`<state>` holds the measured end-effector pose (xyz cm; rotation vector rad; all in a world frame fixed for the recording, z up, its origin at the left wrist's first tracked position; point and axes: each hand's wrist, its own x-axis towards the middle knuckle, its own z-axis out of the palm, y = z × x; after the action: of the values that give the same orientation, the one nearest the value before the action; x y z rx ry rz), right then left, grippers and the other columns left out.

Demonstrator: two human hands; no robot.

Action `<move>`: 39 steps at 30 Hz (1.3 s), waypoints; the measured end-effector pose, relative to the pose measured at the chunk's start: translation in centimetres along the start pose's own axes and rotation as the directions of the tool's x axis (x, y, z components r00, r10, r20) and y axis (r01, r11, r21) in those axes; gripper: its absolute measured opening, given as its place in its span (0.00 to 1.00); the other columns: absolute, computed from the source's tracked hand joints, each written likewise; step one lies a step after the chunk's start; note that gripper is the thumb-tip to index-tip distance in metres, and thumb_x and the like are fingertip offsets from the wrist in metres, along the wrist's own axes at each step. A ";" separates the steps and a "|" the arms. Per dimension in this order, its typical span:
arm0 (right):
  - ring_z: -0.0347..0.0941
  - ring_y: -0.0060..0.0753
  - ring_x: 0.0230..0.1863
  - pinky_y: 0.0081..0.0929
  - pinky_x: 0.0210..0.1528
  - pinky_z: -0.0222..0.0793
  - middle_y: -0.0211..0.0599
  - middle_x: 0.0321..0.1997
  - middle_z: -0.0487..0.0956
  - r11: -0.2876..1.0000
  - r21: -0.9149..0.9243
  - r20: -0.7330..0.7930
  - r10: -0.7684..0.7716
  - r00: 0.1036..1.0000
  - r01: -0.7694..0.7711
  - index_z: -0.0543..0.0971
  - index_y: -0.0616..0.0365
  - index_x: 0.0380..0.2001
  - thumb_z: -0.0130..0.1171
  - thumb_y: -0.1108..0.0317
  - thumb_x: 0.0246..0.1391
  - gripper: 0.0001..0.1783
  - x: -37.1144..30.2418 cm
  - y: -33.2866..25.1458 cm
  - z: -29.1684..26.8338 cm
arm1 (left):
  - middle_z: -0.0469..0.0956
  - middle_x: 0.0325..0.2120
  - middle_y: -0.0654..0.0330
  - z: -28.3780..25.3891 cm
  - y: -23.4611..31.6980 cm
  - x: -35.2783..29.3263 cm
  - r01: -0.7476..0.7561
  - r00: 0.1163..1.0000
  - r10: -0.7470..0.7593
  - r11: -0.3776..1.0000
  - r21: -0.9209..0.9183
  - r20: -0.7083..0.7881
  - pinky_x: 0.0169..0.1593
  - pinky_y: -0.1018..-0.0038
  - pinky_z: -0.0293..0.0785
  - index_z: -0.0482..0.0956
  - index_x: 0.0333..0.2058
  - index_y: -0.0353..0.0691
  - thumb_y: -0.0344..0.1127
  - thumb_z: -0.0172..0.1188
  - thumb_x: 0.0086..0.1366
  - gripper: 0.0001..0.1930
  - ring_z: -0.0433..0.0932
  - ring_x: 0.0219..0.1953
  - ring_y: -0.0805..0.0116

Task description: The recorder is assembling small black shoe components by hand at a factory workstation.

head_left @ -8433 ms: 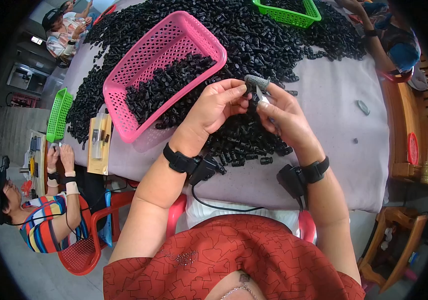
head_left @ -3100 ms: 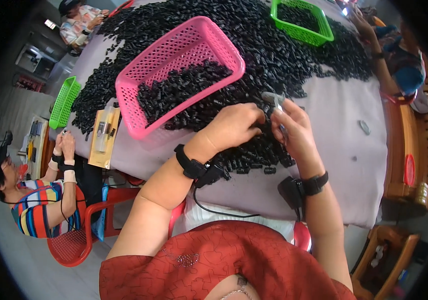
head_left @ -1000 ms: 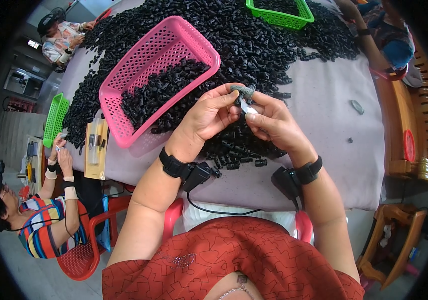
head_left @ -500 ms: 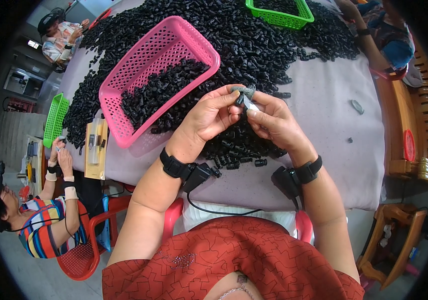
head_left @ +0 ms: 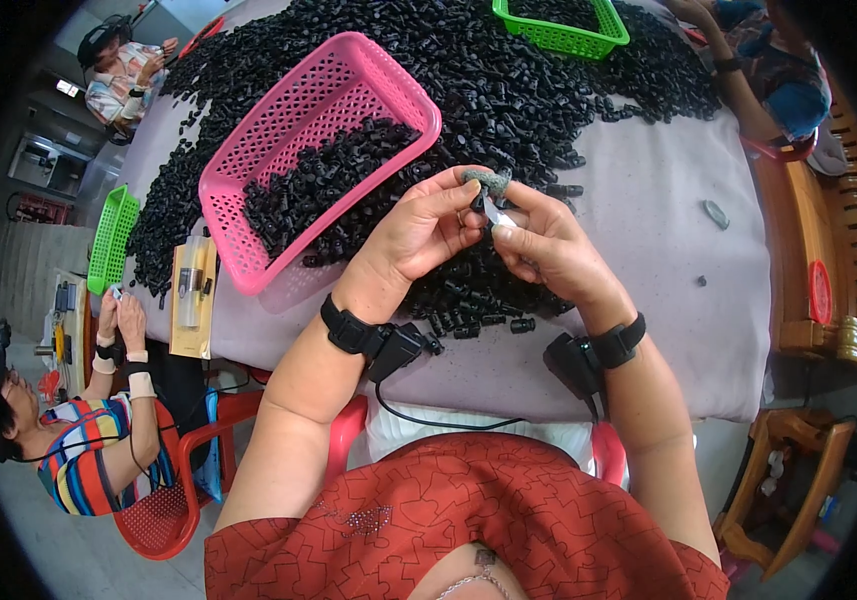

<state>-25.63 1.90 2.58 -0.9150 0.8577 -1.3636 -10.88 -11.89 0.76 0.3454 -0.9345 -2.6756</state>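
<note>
My left hand is closed, pinching a small black plastic piece that is mostly hidden by the fingers. Around the fingertips sits a grey speckled wrap; which finger wears it I cannot tell. Between the thumb and fingers of my right hand is a small pale blade, its pointed end against the black piece. Both hands meet above a heap of black plastic parts, just right of a pink perforated basket partly filled with such parts.
A green basket stands at the far side, and another green basket at the left edge. A yellow packet lies near the left person. Other people sit at the far left and far right. A wooden bench flanks the table.
My right hand has shifted slightly, and the blade's angle at the black piece has changed a little. The left person's hands have also moved. The baskets stay put.
</note>
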 end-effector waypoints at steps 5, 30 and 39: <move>0.61 0.10 0.18 0.10 0.16 0.54 0.25 0.26 0.74 1.000 0.006 -0.072 -0.002 0.997 0.003 0.66 0.64 0.60 0.58 0.68 0.60 0.27 0.1 0.2 0.0 | 0.78 0.35 0.61 -0.3 -0.3 0.2 0.019 0.999 -0.018 0.999 -0.042 0.034 0.36 0.82 0.77 0.72 0.51 0.36 0.31 0.57 0.67 0.15 0.77 0.31 0.77; 0.60 0.10 0.18 0.11 0.17 0.54 0.23 0.23 0.71 1.000 -0.014 -0.040 0.006 0.999 -0.007 0.67 0.63 0.60 0.58 0.68 0.60 0.26 0.0 0.3 -0.1 | 0.77 0.34 0.61 -0.1 -0.2 0.0 0.037 0.997 -0.034 0.998 -0.055 0.064 0.35 0.82 0.75 0.71 0.52 0.36 0.31 0.57 0.67 0.16 0.73 0.27 0.79; 0.61 0.10 0.20 0.10 0.17 0.55 0.24 0.25 0.73 1.000 -0.023 -0.016 0.018 1.000 -0.018 0.68 0.63 0.59 0.57 0.69 0.60 0.25 0.0 -0.1 -0.1 | 0.77 0.34 0.62 -0.3 -0.2 0.3 0.024 0.998 -0.021 0.999 -0.038 0.058 0.34 0.82 0.73 0.72 0.51 0.37 0.32 0.56 0.67 0.15 0.72 0.27 0.80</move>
<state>-25.76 1.92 2.63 -0.9129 0.8937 -1.3495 -11.10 -12.01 0.40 0.2731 -0.8997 -2.7334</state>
